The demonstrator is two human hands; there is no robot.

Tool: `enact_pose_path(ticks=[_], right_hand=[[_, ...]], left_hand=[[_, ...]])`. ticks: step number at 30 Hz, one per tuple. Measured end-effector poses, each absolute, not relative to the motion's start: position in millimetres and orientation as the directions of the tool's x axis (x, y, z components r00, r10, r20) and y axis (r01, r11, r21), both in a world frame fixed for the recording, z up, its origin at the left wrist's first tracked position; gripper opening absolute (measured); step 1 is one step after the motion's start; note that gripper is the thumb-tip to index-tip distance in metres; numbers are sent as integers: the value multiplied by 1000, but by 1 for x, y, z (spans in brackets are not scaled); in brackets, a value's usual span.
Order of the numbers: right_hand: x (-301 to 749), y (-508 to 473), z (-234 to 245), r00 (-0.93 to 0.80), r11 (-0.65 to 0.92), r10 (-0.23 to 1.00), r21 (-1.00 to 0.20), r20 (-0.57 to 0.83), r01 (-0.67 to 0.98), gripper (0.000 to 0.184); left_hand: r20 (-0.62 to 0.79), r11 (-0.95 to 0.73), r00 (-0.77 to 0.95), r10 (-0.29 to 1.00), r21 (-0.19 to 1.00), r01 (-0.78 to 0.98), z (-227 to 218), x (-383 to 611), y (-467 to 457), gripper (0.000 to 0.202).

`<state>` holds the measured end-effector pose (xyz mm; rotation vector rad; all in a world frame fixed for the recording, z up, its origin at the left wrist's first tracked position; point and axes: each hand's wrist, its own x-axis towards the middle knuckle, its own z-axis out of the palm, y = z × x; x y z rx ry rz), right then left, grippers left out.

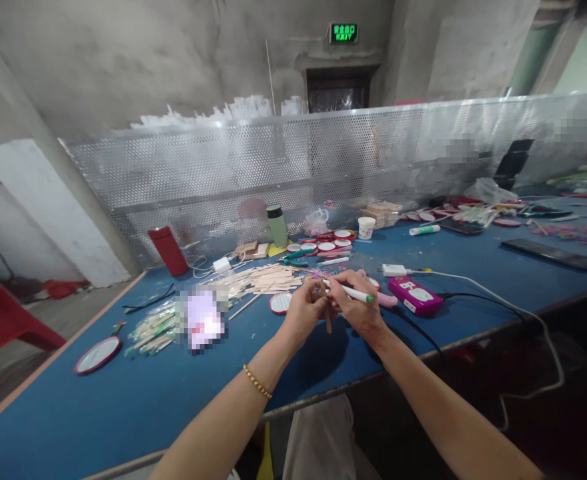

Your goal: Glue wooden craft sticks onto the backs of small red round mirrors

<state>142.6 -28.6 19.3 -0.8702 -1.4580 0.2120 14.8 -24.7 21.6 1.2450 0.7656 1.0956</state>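
Observation:
My left hand [303, 310] is closed on a flat wooden stick [329, 325] that hangs down between my two hands. My right hand [361, 313] grips a white marker pen [356, 292] with a green end. The pen's other end points at the stick, and fingers partly hide where they meet. Just left of my left hand lies a round red-rimmed mirror [280, 303]. A pile of loose wooden sticks [278, 279] spreads behind it. Close to my right hand is a pink handle-like piece [387, 301], partly covered.
A magenta power box [414, 296] with cables lies to the right. Tied green-tipped sticks [153, 330] and a handled mirror [98, 353] lie left. A red bottle [167, 251], green bottle [276, 227] and paper cup [366, 228] stand behind, before a perforated metal screen [213, 173].

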Motion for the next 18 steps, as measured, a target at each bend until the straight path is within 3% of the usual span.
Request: enact_pose_path(ticks=[18], right_hand=[[142,-30,21,131,698,624,-625,771,350,17]], left_hand=[[116,-42,331,936,974,-222,21,14,-24,35]])
